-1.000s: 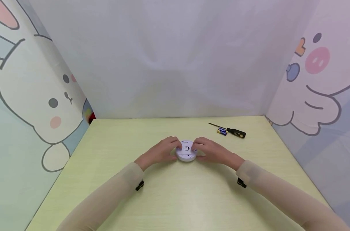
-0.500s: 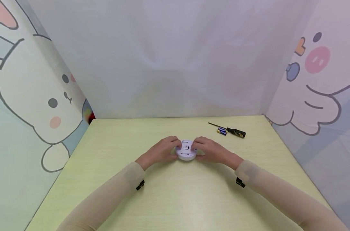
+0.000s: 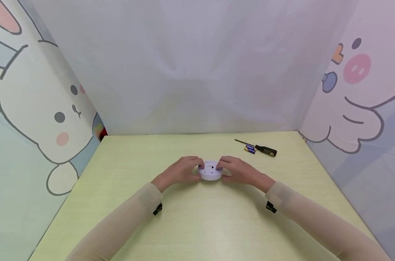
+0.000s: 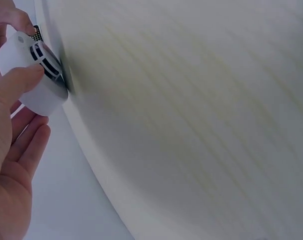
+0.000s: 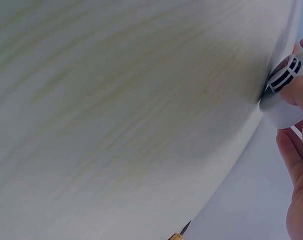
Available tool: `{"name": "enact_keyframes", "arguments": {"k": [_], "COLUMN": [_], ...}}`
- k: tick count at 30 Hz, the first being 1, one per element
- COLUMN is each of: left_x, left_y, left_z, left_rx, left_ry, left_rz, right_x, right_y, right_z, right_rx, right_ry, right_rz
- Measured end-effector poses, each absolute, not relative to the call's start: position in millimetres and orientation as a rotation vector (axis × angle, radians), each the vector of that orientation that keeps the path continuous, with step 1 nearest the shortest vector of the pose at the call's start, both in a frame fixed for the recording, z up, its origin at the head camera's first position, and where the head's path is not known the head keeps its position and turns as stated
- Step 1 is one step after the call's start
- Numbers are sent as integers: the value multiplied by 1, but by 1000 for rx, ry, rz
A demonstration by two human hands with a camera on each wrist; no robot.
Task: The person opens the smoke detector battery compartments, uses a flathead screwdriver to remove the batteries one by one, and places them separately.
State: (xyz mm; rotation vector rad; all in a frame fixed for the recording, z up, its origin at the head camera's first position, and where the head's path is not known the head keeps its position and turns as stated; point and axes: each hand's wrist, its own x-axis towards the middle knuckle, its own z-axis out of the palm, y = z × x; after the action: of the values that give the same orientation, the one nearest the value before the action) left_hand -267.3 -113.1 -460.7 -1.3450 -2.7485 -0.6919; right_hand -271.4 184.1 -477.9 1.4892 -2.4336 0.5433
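Between both hands is a round white smoke detector point(image 3: 210, 176), its flat back with small slots and a round recess facing up. My left hand point(image 3: 183, 170) grips its left edge, fingers bent over the top. On the opposite edge, my right hand point(image 3: 240, 171) holds it in a mirrored grasp. Dark vents show low on the detector point(image 4: 40, 98) in the left wrist view, with the left thumb point(image 4: 27, 76) pressed against its side. The right wrist view has the right thumb point(image 5: 294, 91) on the wall near the vents.
Toward the back right of the pale wooden table point(image 3: 204, 224) lie a black-handled screwdriver point(image 3: 266, 150) and, by its shaft, two small blue-and-gold batteries point(image 3: 250, 149). Fabric walls point(image 3: 197, 72) enclose the back and sides; the side ones carry cartoon animals.
The smoke detector has tipped away from me: its upper face looks narrower and more of its near side wall shows. Both hands keep their hold in nearly the same place.
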Motion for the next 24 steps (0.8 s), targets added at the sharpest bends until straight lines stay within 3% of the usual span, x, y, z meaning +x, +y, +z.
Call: {"name": "enact_keyframes", "arguments": {"k": [12, 24], "left_x": [-271, -272], "left_y": [-120, -123], "left_z": [-463, -461], "left_rx": [-1345, -1147], "left_ry": [-2698, -2654], "left_rz": [-818, -1143], "right_x": [-273, -275], "right_y": [184, 180], "right_z": [-478, -466], "right_rx": [1422, 1302], "right_ry": [-2402, -2372], "right_rz": [664, 1024]}}
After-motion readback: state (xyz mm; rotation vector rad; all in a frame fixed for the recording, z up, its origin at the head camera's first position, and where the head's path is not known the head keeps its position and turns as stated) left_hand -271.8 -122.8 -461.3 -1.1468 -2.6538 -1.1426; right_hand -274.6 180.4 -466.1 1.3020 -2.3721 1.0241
